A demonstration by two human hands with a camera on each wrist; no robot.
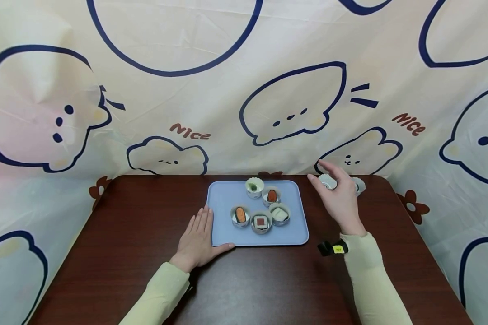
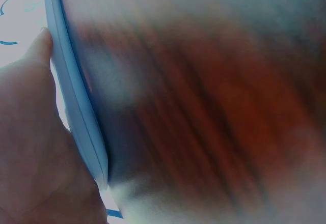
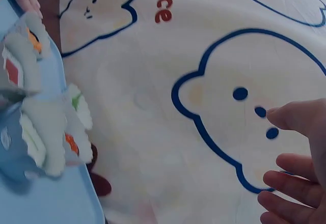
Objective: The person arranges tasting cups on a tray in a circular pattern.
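Near the back edge of the brown table, a light blue tray (image 1: 223,194) carries several small scalloped cups, each with a sushi-like piece inside. One cup has an orange piece (image 1: 240,214) with a dark band; others hold a red-centred white square (image 1: 261,222), a white piece (image 1: 279,214), a reddish piece (image 1: 272,196) and a green-topped one (image 1: 252,186). My left hand (image 1: 196,241) lies with straight fingers along the tray's left edge, its thumb at the front edge. Raised right of the tray, my right hand (image 1: 338,198) has thumb and fingers spread apart, holding nothing in the right wrist view.
Beyond my right hand, a white cup (image 1: 328,181) and another cup (image 1: 358,185) stand at the table's back right, partly hidden by the hand. A cream cloth (image 1: 223,104) with cartoon outlines hangs behind the brown table (image 1: 146,212) and down its sides.
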